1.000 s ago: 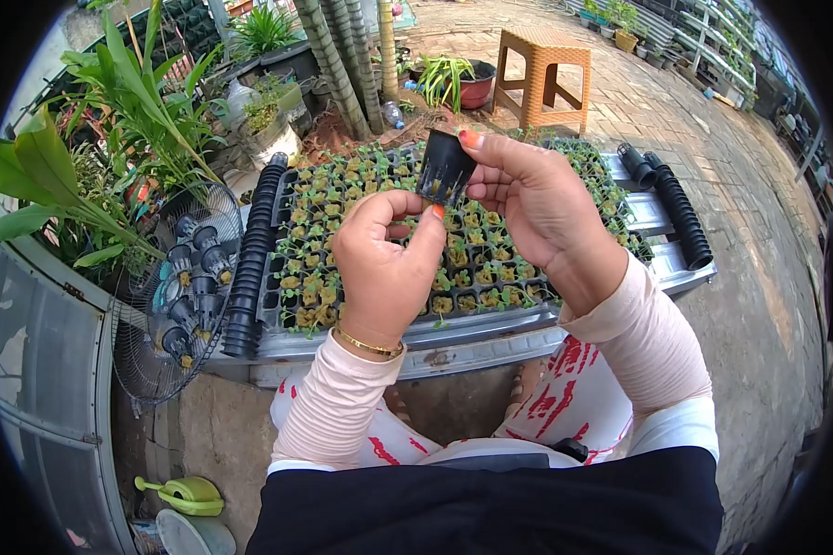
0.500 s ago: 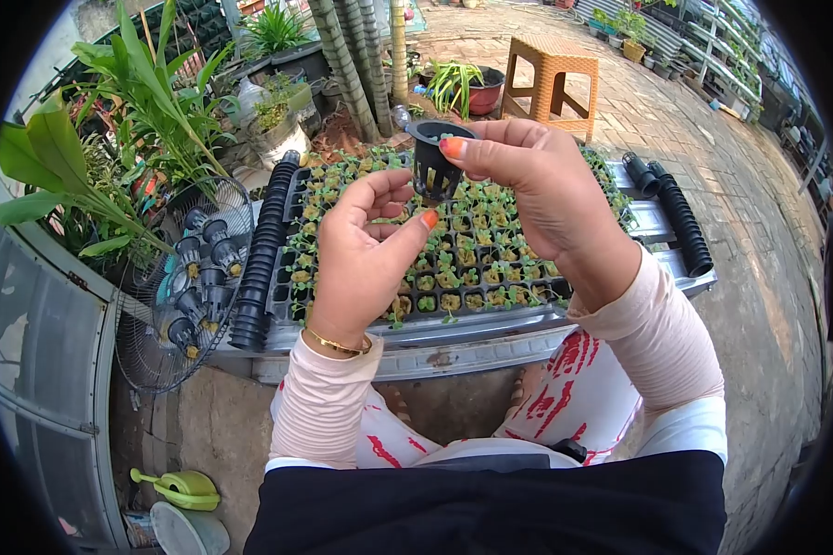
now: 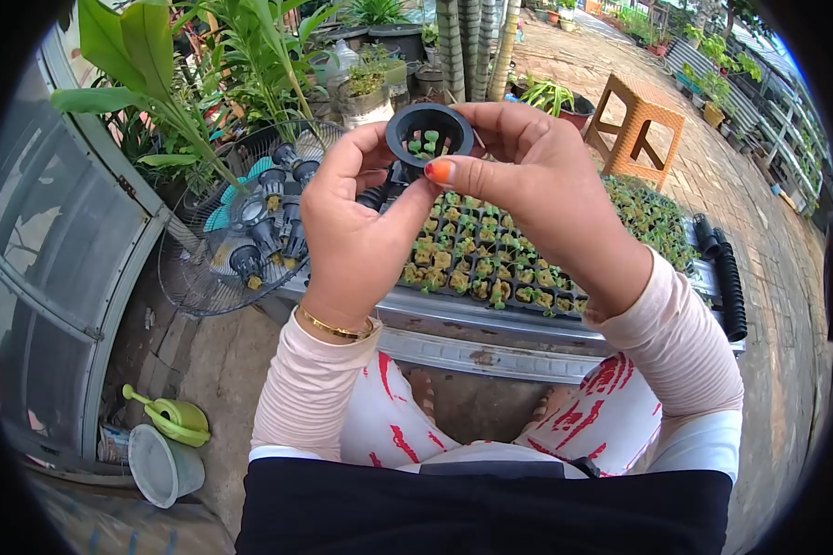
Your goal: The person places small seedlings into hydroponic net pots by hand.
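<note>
A black net pot (image 3: 429,113) is held up in front of me, tilted so its open top faces me. Inside it stands a small green seedling (image 3: 423,145). My right hand (image 3: 551,180) grips the pot's right side, thumb at the near rim and fingers behind. On the other side, my left hand (image 3: 356,222) closes around the pot's left and lower part. Below and beyond is a black seedling tray (image 3: 479,268), its cells filled with sprouts in spongy plugs.
A round wire grille (image 3: 190,294) at left carries several planted net pots (image 3: 267,238). Stacked empty net pots (image 3: 730,291) lie on the metal table's right end. A wicker-look stool (image 3: 643,102) stands beyond. Lower left are a green watering can (image 3: 180,421) and a bucket (image 3: 162,467).
The net pot has tipped toward me, so its inside and seedling now show. My left hand has closed in on it. My view has turned to the left.
</note>
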Tool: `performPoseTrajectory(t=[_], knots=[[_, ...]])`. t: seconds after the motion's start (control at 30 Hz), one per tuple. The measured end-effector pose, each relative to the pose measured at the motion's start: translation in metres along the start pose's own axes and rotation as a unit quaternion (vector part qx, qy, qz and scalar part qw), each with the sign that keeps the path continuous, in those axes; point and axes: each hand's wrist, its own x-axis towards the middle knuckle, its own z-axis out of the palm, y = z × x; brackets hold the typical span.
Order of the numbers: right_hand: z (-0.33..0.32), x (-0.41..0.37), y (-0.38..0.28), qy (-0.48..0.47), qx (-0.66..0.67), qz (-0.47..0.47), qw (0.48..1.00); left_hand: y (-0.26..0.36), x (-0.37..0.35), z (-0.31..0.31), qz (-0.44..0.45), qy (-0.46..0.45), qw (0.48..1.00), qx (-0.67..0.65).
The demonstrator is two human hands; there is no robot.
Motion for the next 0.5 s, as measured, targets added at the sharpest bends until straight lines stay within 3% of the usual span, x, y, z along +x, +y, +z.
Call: performPoseTrajectory(t=[0.13,0.3,0.37,0.5], knots=[[0.047,0.045,0.002,-0.044,0.079,-0.012,0.996,0.001,0.024,-0.052,-0.063,-0.013,0.996,-0.065],[0.117,0.093,0.019,-0.082,0.069,0.077,0.991,-0.014,0.046,-0.126,-0.135,-0.019,0.991,0.002],[0.145,0.105,0.029,-0.115,0.104,0.093,0.983,-0.025,0.048,-0.152,-0.228,-0.032,0.971,0.067],[0.195,0.117,0.042,-0.085,0.099,0.145,0.981,-0.055,0.047,-0.187,-0.307,-0.011,0.948,0.085]])
